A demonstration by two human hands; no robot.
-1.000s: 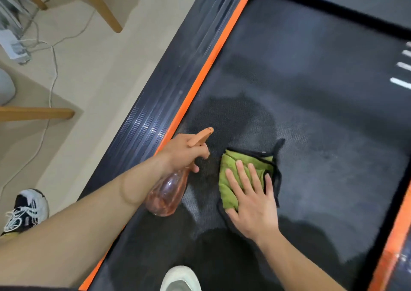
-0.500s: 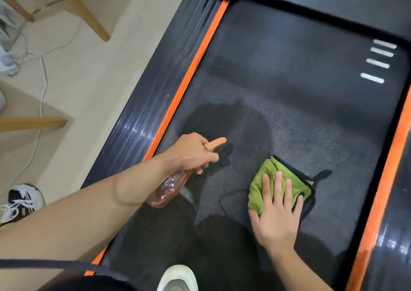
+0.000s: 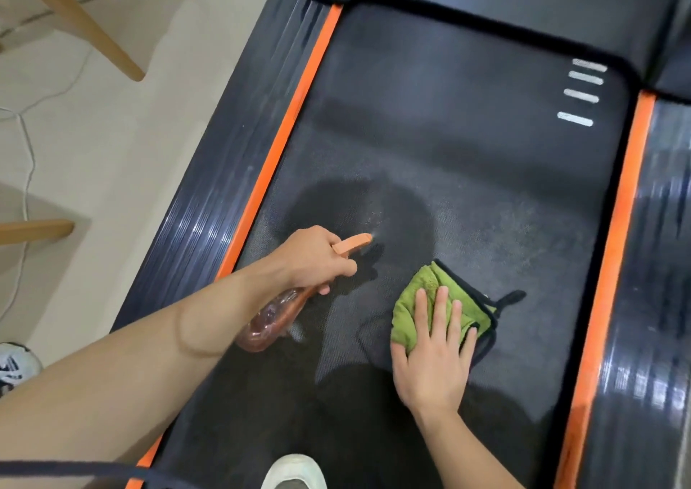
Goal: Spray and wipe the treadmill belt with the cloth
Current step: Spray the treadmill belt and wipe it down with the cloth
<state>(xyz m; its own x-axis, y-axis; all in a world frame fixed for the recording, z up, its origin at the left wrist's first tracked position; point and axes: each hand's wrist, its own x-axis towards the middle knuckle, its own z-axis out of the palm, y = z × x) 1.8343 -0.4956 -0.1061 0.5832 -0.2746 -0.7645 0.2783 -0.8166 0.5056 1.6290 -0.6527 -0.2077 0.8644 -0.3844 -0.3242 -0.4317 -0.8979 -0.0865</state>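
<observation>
The black treadmill belt (image 3: 467, 174) runs between two orange side strips. My left hand (image 3: 314, 256) grips a clear pinkish spray bottle (image 3: 269, 320) with an orange nozzle pointing right over the belt; a faint mist shows at the nozzle tip. To its right, my right hand (image 3: 430, 354) presses flat, fingers spread, on a folded green cloth (image 3: 426, 294) with black trim and a black loop, lying on the belt. A damp greyish sheen covers the belt around and beyond the cloth.
Ribbed dark side rails (image 3: 209, 204) flank the belt; the right rail (image 3: 658, 301) is glossy. White stripes (image 3: 579, 92) mark the belt's far right. A white shoe (image 3: 295, 473) stands on the belt near me. Wooden chair legs (image 3: 82, 28), a white cable and a sneaker (image 3: 15, 369) lie on the floor at left.
My right hand slid the cloth to the right across the belt. My left hand and bottle shifted slightly right, with mist now at the nozzle. The view has tilted further up the belt.
</observation>
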